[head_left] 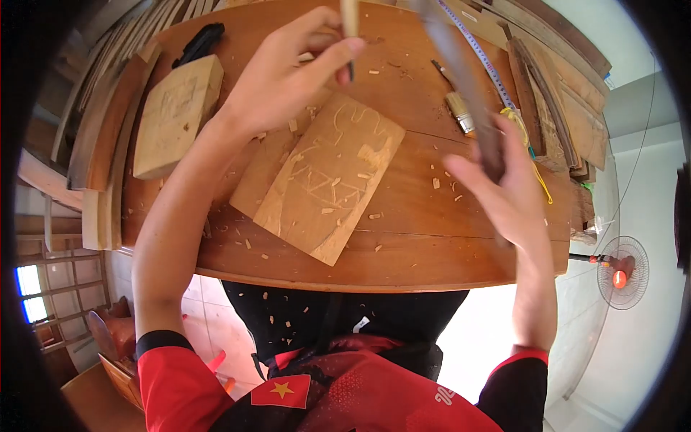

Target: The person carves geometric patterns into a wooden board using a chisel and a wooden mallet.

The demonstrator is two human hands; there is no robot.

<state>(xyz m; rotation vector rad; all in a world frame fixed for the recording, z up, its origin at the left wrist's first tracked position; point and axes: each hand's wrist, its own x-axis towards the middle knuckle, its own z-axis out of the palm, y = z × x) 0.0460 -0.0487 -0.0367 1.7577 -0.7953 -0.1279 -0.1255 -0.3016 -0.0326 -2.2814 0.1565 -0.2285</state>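
From the head camera, the left hand [284, 75] is up over the desk [432, 245], its grip pinching a chisel [350, 29] with a pale wooden handle and a thin dark blade pointing down. The right hand [507, 191] has its grip wrapped round a mallet [464, 79], a long, dark, worn wooden club that is blurred along its upper length.

Between and below the hands lies the panel [327, 180], a pale, flat rectangular board set at a slant on the desk, with curved and zigzag lines cut shallowly into its face; no letters can be made out. Pale chips [374, 216] lie scattered over it and over the reddish-brown, smooth, round-edged desk.

To the left sits a thick pale block [176, 115] with faint pencil marks, too dim to read. Right of the panel lie a brush [459, 114] with a metal ferrule and a tape [486, 61], its markings too small to read. Curved wooden slats [547, 101] are stacked at the right edge.

The red shirt [345, 396] bears a yellow star patch [281, 389].
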